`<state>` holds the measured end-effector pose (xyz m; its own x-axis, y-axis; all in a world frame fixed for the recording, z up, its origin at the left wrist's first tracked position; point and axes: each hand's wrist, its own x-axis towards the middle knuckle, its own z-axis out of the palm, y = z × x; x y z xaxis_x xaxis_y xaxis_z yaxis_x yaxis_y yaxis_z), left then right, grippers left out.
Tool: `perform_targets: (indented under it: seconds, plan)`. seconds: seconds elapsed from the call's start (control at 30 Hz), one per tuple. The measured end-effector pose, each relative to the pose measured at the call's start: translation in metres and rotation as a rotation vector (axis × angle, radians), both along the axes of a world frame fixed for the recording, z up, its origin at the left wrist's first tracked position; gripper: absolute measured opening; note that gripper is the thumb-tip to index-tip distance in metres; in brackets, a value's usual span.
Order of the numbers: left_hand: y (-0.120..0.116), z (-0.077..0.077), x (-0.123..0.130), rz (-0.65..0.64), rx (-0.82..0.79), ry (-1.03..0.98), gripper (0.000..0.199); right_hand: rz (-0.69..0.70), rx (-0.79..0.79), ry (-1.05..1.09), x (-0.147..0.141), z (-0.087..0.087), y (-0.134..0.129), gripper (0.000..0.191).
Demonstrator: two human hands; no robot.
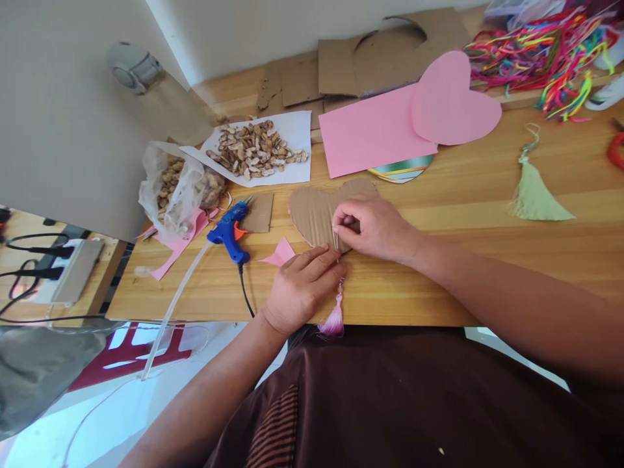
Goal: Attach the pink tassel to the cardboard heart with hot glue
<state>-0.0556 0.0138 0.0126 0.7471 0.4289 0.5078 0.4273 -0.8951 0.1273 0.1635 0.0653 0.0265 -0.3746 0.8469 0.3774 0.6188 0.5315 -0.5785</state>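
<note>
A brown corrugated cardboard heart (314, 211) lies on the table before me, its point towards me. My right hand (373, 227) rests over its right side, thumb and finger pinching the thin pale loop (335, 239) of a pink tassel (333, 318). Fingers stretched out flat, my left hand (307, 286) lies at the heart's lower point, touching its edge and the tassel's cord. The tassel hangs at the table's front edge. Part of the heart is hidden under both hands. Left of it are a small pink paper scrap (280, 252) and a blue glue gun (230, 233).
Peanuts or similar shells (258, 149) lie on white paper, beside a plastic bag (170, 188). Behind are pink paper (375, 133), a pink heart (453, 97) and cardboard sheets (341, 68). A pale green tassel (533, 192) and colourful cords (526, 58) lie right. A power strip (73, 273) stands left.
</note>
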Motion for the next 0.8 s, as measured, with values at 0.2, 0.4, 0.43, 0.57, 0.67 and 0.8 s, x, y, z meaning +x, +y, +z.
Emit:
perform_targets:
  seconds: [0.2, 0.4, 0.43, 0.57, 0.67, 0.8]
  plan:
    - [0.0017, 0.0016, 0.0014, 0.016, 0.007, 0.016, 0.021, -0.016, -0.008, -0.014, -0.0004, -0.0004, 0.0012, 0.009]
    - [0.0026, 0.0023, 0.0027, 0.017, -0.018, 0.021, 0.022, -0.044, -0.054, -0.046, -0.0013, 0.0029, 0.0021, 0.009]
    - [0.0025, 0.0022, 0.0029, 0.020, -0.023, 0.016, 0.023, -0.047, -0.061, -0.052, -0.0016, 0.0035, 0.0024, 0.009]
    - [0.0012, 0.0017, 0.0030, 0.035, -0.027, 0.008, 0.023, -0.063, -0.087, -0.074, -0.0029, 0.0060, 0.0032, 0.009]
    - [0.0005, 0.0017, 0.0023, 0.038, -0.025, 0.018, 0.020, -0.079, -0.118, -0.079, -0.0032, 0.0072, 0.0032, 0.008]
    - [0.0014, 0.0028, 0.0012, 0.020, -0.048, 0.023, 0.025, -0.101, -0.170, -0.056, -0.0022, 0.0088, 0.0036, 0.007]
